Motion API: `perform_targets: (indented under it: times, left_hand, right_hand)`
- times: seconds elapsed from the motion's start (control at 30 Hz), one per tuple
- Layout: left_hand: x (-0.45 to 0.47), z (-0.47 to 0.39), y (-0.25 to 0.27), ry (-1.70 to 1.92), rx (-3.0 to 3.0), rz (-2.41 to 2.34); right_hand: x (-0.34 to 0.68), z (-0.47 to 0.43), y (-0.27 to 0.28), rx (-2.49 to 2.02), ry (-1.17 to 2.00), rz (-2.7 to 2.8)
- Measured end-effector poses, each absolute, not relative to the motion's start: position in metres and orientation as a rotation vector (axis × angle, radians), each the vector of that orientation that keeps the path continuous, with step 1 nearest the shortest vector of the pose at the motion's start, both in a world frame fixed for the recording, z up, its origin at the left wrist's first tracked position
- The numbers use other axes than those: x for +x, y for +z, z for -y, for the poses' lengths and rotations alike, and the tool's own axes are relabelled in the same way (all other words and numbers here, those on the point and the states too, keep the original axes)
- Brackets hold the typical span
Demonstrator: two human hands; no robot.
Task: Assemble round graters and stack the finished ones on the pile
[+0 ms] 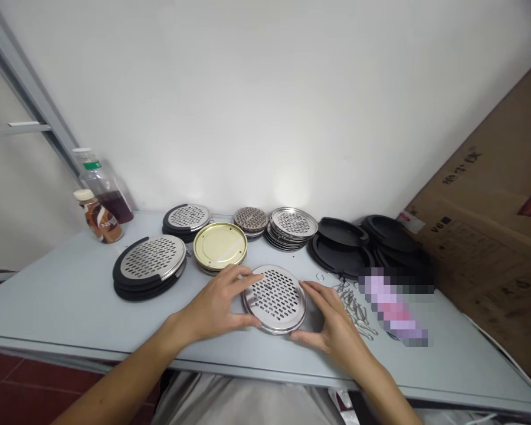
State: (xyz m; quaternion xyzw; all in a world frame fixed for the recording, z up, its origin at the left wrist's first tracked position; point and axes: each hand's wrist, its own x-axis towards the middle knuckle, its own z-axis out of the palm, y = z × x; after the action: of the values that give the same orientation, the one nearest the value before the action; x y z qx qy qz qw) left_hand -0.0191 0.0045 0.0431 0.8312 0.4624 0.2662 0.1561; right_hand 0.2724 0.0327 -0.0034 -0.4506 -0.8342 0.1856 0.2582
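Note:
A round perforated metal disc (pixel 277 298), silver with a shiny rim, lies flat on the table at the front middle. My left hand (pixel 223 301) grips its left side, the thumb at the lower rim and the index finger reaching over the upper left edge. From the other side, my right hand (pixel 330 319) holds the right edge between thumb and fingers. Just right of that hand lies a loose heap of metal clips (pixel 356 310). Behind the disc stand a gold-coloured round tray stack (pixel 220 247) and a stack of silver perforated discs (pixel 292 227).
Black-rimmed perforated discs (pixel 153 262) are piled on the left, with another such pile (pixel 188 218) behind. Black round holders (pixel 343 254) stand at right, near a pixelated purple item (pixel 392 307) and a large cardboard box (pixel 482 236). Two bottles (pixel 100 215) stand far left.

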Motion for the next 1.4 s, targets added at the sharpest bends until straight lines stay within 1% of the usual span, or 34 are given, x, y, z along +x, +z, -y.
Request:
perform_targets:
  times: [0.27, 0.73, 1.13, 1.4]
  left_hand:
    - [-0.014, -0.010, 0.014, 0.587, 2.383, -1.311]
    - [-0.011, -0.009, 0.019, 0.577, 2.353, -1.334]
    - [-0.010, -0.008, 0.024, 0.555, 2.325, -1.321]
    - [-0.010, -0.006, 0.022, 0.537, 2.374, -1.295]
  right_hand:
    - [0.268, -0.028, -0.001, -1.201, 0.593, 2.318]
    - [0.266, -0.028, 0.002, -1.230, 0.641, 2.288]
    - [0.267, -0.031, -0.004, -1.235, 0.553, 2.328]
    - [0.266, -0.027, 0.003, -1.193, 0.632, 2.306]
